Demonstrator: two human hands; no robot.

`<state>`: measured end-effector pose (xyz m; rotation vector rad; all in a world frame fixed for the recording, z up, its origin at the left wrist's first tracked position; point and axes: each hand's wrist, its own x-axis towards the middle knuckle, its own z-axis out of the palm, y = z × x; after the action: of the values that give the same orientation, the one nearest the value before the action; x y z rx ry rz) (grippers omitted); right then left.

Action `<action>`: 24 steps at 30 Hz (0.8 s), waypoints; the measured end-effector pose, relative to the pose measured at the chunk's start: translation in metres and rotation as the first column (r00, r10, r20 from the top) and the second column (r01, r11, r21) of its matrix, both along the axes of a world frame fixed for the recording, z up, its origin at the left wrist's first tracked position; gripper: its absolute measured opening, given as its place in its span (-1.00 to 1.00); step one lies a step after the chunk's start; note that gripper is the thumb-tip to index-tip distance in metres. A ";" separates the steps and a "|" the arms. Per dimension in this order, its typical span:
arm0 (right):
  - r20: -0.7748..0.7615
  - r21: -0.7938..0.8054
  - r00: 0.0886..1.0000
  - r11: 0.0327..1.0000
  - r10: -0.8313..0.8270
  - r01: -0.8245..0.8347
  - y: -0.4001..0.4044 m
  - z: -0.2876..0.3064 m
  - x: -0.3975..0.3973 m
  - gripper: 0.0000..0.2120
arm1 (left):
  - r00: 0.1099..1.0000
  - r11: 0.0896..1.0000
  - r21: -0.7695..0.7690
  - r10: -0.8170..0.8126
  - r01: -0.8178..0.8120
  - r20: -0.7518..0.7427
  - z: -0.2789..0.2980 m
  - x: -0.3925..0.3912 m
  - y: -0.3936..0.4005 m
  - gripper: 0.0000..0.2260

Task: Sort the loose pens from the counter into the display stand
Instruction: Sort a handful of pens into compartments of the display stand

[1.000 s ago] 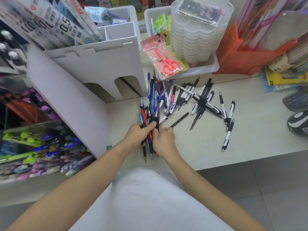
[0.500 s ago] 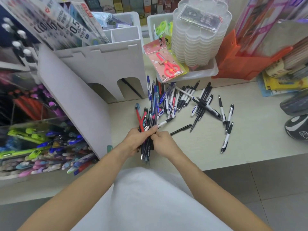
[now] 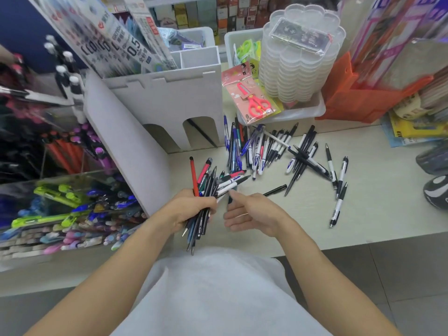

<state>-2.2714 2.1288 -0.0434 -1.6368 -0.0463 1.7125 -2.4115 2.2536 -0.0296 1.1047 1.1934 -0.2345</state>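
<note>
The pale counter (image 3: 315, 214) runs across in front of me in a crowded stationery shop, its near edge just above my white shirt. At its left end stands the white display stand (image 3: 135, 146), its slanted side panel facing me and its compartments full of coloured pens; the far-left ones are too blurred to tell apart. At the back edge a white bin (image 3: 303, 112) holds a stack of clear trays (image 3: 300, 57) and packaged red scissors (image 3: 254, 100).

The loose pens (image 3: 278, 151) lie scattered across the middle of the counter, toward the back edge, several crossing one another.

My left hand (image 3: 191, 212) is near the front edge beside the stand, fingers curled round a bundle of pens (image 3: 208, 187); the tips fan up and away from me, the lower ends jut out below my fist. How many I hold I cannot tell. My right hand (image 3: 252, 214) is just beside it, palm turned toward the bundle, fingers relaxed and nearly straight, holding nothing; a dark pen shows partly behind its fingertips.
</note>
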 end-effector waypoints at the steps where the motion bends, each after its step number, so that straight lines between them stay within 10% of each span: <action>1: -0.034 0.015 0.999 1.000 0.015 -0.014 0.002 0.002 -0.004 -0.42 | 1.000 1.000 -0.007 -0.009 0.009 0.021 0.005 -0.002 0.000 -0.86; 9: 0.068 0.383 0.889 0.835 -0.453 0.396 0.024 0.002 -0.011 -0.20 | 0.946 0.976 -0.184 -0.055 0.119 0.319 0.026 -0.005 -0.009 -0.85; 14: -0.022 0.550 0.790 0.652 -0.612 0.521 0.039 0.016 0.012 -0.58 | 0.909 0.971 -0.187 -0.059 0.148 0.412 0.021 0.022 -0.026 -0.79; 17: -0.058 0.571 0.761 0.604 -0.646 0.557 0.038 0.015 0.023 -0.39 | 0.896 0.948 -0.242 -0.083 0.206 0.436 0.014 0.034 -0.031 -0.76; 20: 0.012 0.608 0.788 0.630 -0.616 0.483 0.029 0.006 0.023 -0.25 | 0.897 0.914 -0.300 -0.131 0.274 0.421 0.006 0.034 -0.033 -0.75; 24: 0.151 0.542 0.791 0.719 -0.593 0.436 0.013 -0.007 0.007 -0.68 | 0.925 0.905 -0.322 -0.161 0.278 0.346 -0.005 0.023 -0.054 -0.70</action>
<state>-2.2641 2.1413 -0.0501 -1.3487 -0.1385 0.8934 -2.3883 2.1995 -0.0350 0.9042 0.7018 -0.4252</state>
